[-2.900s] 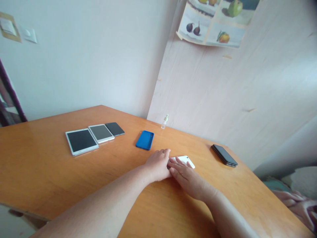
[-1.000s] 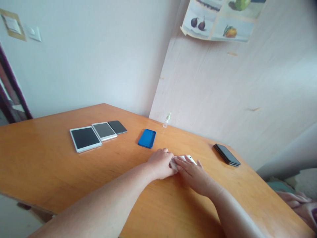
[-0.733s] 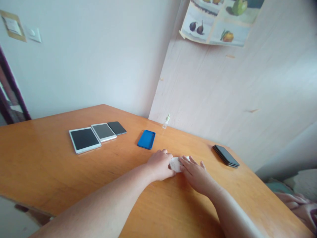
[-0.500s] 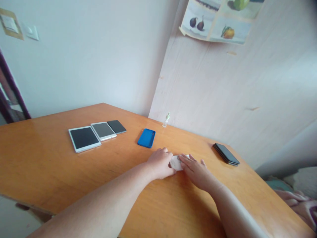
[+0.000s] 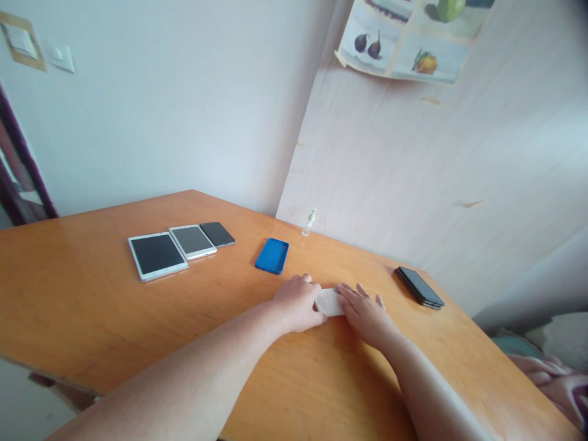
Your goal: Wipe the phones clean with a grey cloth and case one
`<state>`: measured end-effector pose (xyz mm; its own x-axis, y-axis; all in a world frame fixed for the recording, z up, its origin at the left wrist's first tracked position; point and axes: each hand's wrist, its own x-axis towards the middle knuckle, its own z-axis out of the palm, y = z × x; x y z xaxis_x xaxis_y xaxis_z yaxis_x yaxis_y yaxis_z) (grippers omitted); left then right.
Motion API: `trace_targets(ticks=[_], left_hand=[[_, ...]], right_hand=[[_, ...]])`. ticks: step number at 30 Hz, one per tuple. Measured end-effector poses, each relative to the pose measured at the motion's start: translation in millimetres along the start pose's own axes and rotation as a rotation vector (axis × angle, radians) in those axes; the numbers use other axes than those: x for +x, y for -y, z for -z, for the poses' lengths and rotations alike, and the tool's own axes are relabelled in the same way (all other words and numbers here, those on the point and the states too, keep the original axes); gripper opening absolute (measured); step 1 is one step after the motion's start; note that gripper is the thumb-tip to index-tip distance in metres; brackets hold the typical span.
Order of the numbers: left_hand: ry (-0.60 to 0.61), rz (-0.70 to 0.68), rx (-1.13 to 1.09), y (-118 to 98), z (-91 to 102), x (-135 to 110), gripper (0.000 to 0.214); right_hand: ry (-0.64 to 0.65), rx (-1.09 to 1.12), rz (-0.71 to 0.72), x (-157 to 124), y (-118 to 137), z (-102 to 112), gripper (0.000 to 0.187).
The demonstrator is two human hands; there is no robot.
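Observation:
My left hand [image 5: 298,303] grips the left end of a flat, white, roughly phone-sized item [image 5: 329,303] on the table, thumb at the near edge and fingers at the far edge. On its right part rests my right hand [image 5: 365,312], fingers stretched out and lying flat, hiding that end. Whether a thin cloth lies under the right fingers I cannot tell. Just beyond my left hand is a blue phone case [image 5: 272,256], its hollow side up. Farther back stands a small clear bottle [image 5: 308,223] with a pale green pump top.
On the left of the wooden table [image 5: 220,288] lie a large white tablet [image 5: 157,255], a smaller white tablet [image 5: 192,241] and a dark device [image 5: 217,234]. A stack of dark phones [image 5: 419,286] sits near the right edge. Walls border the back.
My right hand has slid slightly to the right over the white item, baring more of its surface. My left hand keeps its grip in the same place.

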<state>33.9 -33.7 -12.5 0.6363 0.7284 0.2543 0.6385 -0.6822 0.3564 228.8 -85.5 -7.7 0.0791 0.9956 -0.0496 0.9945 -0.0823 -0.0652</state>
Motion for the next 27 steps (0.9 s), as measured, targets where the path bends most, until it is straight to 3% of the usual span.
trace_targets(ticks=[3,9,14,16,22,24,27], left_hand=[[-0.002,-0.01,0.006,0.1,-0.5,0.2,0.035],[-0.041,0.002,-0.006,0.3,-4.2,0.4,0.037],[-0.048,-0.001,-0.006,0.4,-5.1,0.8,0.05],[-0.051,-0.004,-0.008,0.6,-5.6,0.9,0.051],[-0.067,-0.018,-0.027,1.7,-7.7,1.3,0.031],[-0.073,-0.018,-0.027,2.1,-8.2,1.4,0.037],[-0.069,-0.021,-0.023,2.4,-8.4,1.7,0.054]], right_hand=[[-0.02,-0.002,-0.033,3.1,-1.6,-3.7,0.052],[-0.017,0.117,0.212,-3.9,20.4,-3.3,0.051],[-0.024,0.026,-0.025,8.2,1.4,-3.9,0.051],[-0.02,0.02,-0.044,8.8,1.9,-5.3,0.051],[-0.015,0.142,0.254,-2.1,30.6,-3.8,0.05],[-0.019,0.128,0.212,0.2,25.7,-2.3,0.05],[-0.031,0.053,0.031,7.4,5.8,-1.6,0.05]])
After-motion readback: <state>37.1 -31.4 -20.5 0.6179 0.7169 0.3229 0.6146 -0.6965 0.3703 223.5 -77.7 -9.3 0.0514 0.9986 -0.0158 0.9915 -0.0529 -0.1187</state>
